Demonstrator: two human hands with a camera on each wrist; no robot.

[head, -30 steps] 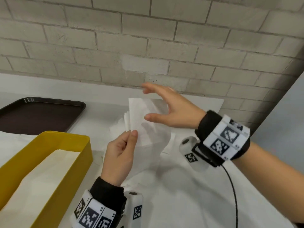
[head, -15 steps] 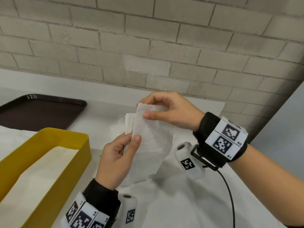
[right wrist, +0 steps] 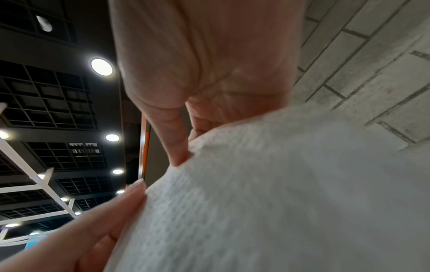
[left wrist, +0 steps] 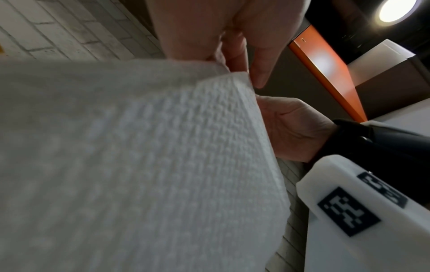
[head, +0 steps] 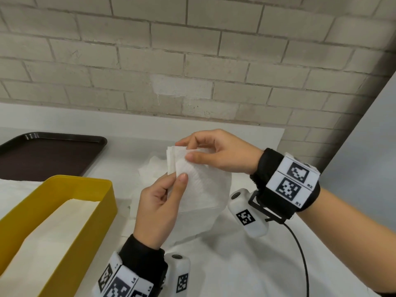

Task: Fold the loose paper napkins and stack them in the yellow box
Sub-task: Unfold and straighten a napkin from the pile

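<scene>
A white embossed paper napkin (head: pixel 203 187) hangs in the air above the table, held by both hands. My left hand (head: pixel 162 202) pinches its left edge between thumb and fingers. My right hand (head: pixel 214 153) pinches the top corner between thumb and forefinger. The napkin (left wrist: pixel 144 165) fills the left wrist view, and the same napkin (right wrist: pixel 279 202) fills the lower right of the right wrist view. The yellow box (head: pixel 92 213) stands at the lower left, with flat white napkins (head: pixel 53 232) lying inside it. More loose napkins (head: pixel 152 168) lie crumpled on the table behind the held one.
A dark brown tray (head: pixel 49 155) lies at the back left of the white table (head: pixel 235 264). A brick wall (head: pixel 192 61) runs close behind the table. A black cable (head: pixel 302 258) trails from my right wrist across the table.
My right hand, open and apart from the napkin a second ago, has closed on its top corner. Both hands now hold the napkin nearer to each other.
</scene>
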